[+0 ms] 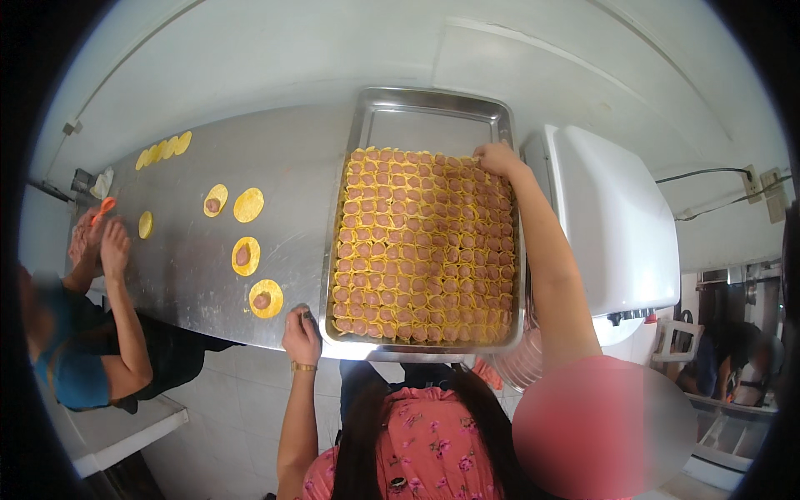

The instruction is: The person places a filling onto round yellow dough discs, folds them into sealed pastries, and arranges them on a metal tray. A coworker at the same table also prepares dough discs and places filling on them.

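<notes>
A large metal tray [433, 127] holds many rows of open-topped dumplings [421, 250], yellow wrappers around pinkish filling. At the back right of these rows, my right hand [497, 158] has its fingertips pinched down on a dumpling, which they mostly hide. Beside the tray's front left corner, my left hand [302, 335] is curled closed at the table edge. Something small and dark shows at its fingers; I cannot make out what it is. Round yellow wrappers with dabs of filling [244, 256] lie on the table to the left, and one wrapper [248, 205] is bare.
The metal table [183, 275] runs left to a co-worker, whose hands [104, 237] hold an orange-handled tool [104, 208]. Overlapping wrappers [164, 150] lie at the far left. A white appliance [612, 225] stands right of the tray, above clear round containers [518, 362].
</notes>
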A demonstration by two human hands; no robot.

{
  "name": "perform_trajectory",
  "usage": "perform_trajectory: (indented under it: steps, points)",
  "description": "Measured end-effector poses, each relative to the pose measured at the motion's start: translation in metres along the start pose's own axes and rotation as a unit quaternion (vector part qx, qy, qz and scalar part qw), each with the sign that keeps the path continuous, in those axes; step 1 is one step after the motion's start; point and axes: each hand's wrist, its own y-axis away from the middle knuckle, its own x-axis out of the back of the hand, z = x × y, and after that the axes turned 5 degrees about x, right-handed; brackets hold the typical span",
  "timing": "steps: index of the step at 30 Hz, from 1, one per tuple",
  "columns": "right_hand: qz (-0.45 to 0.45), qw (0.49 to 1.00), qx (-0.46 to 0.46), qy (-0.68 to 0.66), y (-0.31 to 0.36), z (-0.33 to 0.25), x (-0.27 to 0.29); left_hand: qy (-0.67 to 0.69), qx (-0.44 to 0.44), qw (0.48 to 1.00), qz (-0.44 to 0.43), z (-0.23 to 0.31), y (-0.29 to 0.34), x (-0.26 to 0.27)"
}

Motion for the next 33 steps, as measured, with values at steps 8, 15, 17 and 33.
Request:
perform_trajectory:
  steps: [8, 15, 17, 33]
  points:
    - [-0.041, 0.986, -0.008, -0.162, -0.006, -0.003, -0.013, -0.009, 0.002, 1.000, 0.003, -0.001, -0.001, -0.001]
    - [0.025, 0.977, -0.016, -0.211, -0.012, -0.020, -0.011, -0.003, 0.002, 1.000, 0.004, -0.002, -0.001, -0.001]
    - [0.030, 0.974, -0.008, -0.223, -0.014, -0.029, -0.012, -0.007, 0.003, 1.000, 0.004, -0.001, -0.001, -0.001]
    - [0.005, 0.981, 0.065, -0.185, -0.038, -0.039, -0.027, -0.001, 0.011, 1.000, -0.003, 0.005, -0.001, 0.003]
